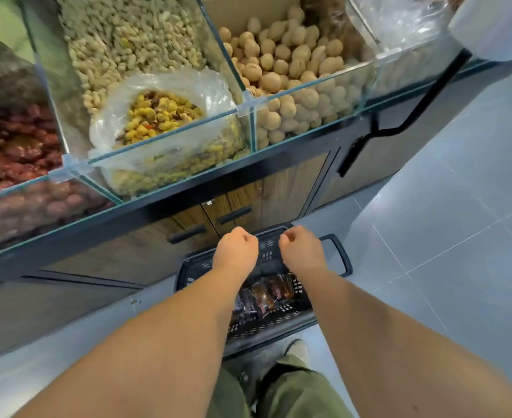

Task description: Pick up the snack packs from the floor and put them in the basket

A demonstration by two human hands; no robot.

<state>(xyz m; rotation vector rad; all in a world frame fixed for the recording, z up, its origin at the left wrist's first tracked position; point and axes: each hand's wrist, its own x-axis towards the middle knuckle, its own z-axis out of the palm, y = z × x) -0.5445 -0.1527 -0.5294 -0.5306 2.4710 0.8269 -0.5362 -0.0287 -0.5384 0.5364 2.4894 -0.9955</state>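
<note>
A black plastic basket [278,327] stands on the grey floor in front of the counter. Several dark snack packs [268,294] lie inside it, between my forearms. My left hand [236,250] and my right hand [301,250] hover side by side above the far end of the basket. Both hands show their backs, and the fingers bend down and away from the camera. Nothing shows in either hand. No pack is visible on the floor around the basket.
The basket's handle [342,256] sticks out to the right. A dark counter with wooden doors [236,203] stands right behind it, topped by glass bins of peanuts [122,34], walnuts [284,64] and red dates [10,146]. Grey tiles [444,236] stretch right.
</note>
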